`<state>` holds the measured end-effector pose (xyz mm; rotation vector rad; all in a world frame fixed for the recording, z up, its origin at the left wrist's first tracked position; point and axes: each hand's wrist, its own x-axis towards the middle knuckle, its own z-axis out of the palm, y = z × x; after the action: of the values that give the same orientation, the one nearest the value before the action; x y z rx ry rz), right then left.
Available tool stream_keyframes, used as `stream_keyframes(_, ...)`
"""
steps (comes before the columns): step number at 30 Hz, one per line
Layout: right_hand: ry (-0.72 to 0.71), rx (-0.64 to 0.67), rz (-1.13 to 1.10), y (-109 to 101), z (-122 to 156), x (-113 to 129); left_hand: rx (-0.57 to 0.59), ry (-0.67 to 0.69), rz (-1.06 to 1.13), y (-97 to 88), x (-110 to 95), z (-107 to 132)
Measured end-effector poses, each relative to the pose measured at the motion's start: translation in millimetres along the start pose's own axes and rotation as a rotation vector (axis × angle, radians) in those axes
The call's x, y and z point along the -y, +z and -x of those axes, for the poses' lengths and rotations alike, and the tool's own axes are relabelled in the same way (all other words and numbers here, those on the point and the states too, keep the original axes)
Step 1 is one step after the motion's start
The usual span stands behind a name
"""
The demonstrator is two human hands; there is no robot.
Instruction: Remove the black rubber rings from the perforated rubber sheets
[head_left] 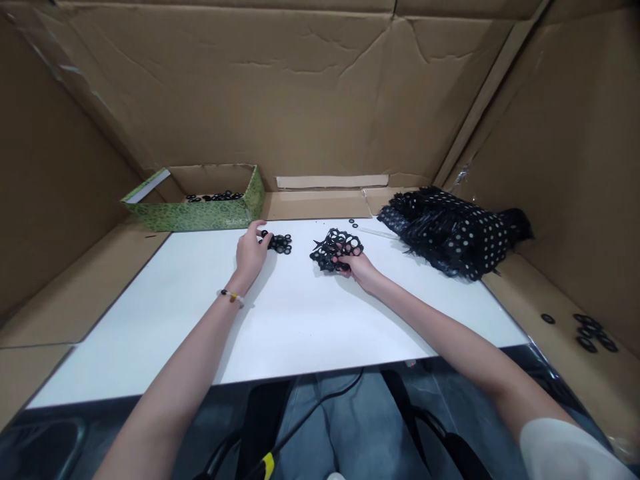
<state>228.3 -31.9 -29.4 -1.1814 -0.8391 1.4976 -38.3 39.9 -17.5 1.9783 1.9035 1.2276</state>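
left hand [253, 253] palm down on white table [325, 327], wrist bent, thumb & fingers apart, tips right at edge of small heap of black rubber rings [279, 243]. can't tell if it has any ring pinched. beaded bracelet [231, 296] on that wrist.

right arm reaches across from lower right, white sleeve [565, 450] at shoulder. right hand [359, 267] palm down, fingers closed on black punched rubber sheet [336, 248], which lies on table btwn both hands, w/ lots of round holes.

few loose rings [353, 223] near far table edge. green box [200, 215] past left hand, more rings [215, 197] inside. big black polka-dot bag [450, 233] on far right of table. more rings [589, 332] on cardboard [560, 293] right of table, cardboard walls all around.
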Motion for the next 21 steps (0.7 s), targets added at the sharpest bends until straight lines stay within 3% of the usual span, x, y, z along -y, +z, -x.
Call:
stream_keyframes(5, 0.005, 0.007, -0.016, 1.5, -0.7, -1.0, 0.085, -0.016, -0.128, 1.3, 2.0, 1.3)
stream_keyframes(13, 0.006, 0.012, -0.013, 3.1, 1.9, 1.5, 0.104, 0.009, -0.308, -1.4, 4.9, 1.5)
stream_keyframes(21, -0.013, 0.037, -0.035, 4.2, 2.5, 1.5, 0.118, 0.074, -0.207, 3.7, 4.2, 2.4)
